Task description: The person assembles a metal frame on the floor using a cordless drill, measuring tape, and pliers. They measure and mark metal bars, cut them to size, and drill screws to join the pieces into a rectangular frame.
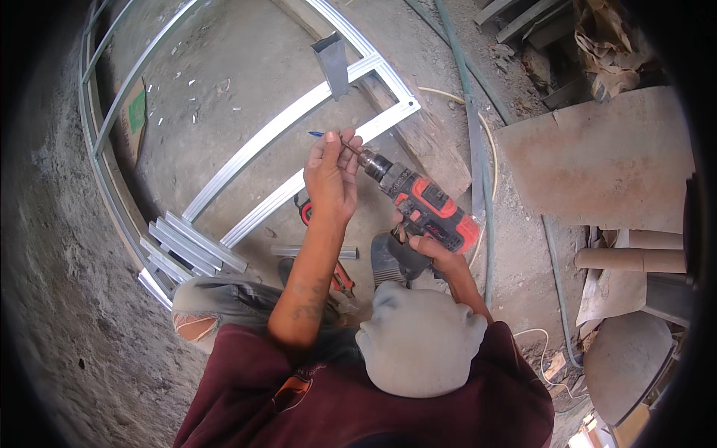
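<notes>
A dusty floor (224, 84) lies beneath the silver frame (258, 147) at upper left. Near the centre of the picture, the right hand (437, 252) grips the drill (432, 205) by its handle; the left hand (334, 175) pinches the bit (352, 148) (a blue tip (315, 134) pokes out beside the thumb).

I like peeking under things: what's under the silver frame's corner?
A wooden beam sticks out beneath the silver frame. The part directly under the metal is covered.
</notes>
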Demonstrator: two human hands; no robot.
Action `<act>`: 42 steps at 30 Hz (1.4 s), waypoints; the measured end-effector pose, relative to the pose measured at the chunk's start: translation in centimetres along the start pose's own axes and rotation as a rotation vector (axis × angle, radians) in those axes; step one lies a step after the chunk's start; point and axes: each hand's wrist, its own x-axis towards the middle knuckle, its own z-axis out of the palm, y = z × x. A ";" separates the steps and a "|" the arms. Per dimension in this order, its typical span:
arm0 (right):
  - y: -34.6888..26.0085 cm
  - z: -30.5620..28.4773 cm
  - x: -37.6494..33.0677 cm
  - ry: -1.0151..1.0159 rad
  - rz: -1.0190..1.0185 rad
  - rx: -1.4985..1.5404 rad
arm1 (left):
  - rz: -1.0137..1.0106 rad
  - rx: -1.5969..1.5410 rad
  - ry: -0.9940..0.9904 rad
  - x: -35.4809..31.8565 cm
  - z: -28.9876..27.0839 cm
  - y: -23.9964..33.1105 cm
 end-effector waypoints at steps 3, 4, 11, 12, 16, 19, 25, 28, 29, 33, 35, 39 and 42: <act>1.8 -0.5 0.3 -0.080 -0.076 0.073 | 0.030 0.026 -0.015 -0.1 -0.3 0.1; 2.3 -0.5 0.2 -0.082 -0.073 0.094 | 0.040 0.046 -0.019 -0.3 -0.5 0.4; 3.5 0.1 -0.5 -0.049 -0.098 0.181 | 0.103 0.212 -0.092 0.0 -1.9 0.6; 3.7 0.1 -0.6 -0.038 -0.106 0.190 | 0.107 0.265 -0.092 -0.1 -1.9 0.6; 5.2 -0.2 -0.5 -0.017 -0.196 0.157 | 0.121 0.471 -0.087 -0.2 -1.0 1.1; 5.8 0.1 0.3 0.014 -0.364 0.044 | 0.110 0.545 -0.078 0.6 -0.9 1.3; 7.1 1.7 0.8 0.034 -0.379 0.136 | 0.070 0.520 -0.124 1.1 0.3 1.3; 6.8 1.9 1.2 0.047 -0.346 0.181 | 0.122 0.719 -0.159 1.0 0.8 1.5; 6.7 2.0 1.8 0.077 -0.378 0.161 | 0.207 0.853 -0.126 1.3 0.3 1.9; 5.9 2.0 4.2 0.176 -0.371 0.165 | 0.863 1.486 -0.142 4.4 -0.1 4.4; 4.5 2.1 4.5 0.173 -0.317 0.131 | 0.932 1.550 -0.290 7.0 -0.1 5.4; 4.7 1.8 5.9 0.180 -0.307 0.069 | 0.842 1.628 -0.499 10.8 -0.6 5.5; 4.6 1.8 6.4 0.164 -0.292 0.147 | 0.887 1.680 -0.517 11.5 -1.0 4.7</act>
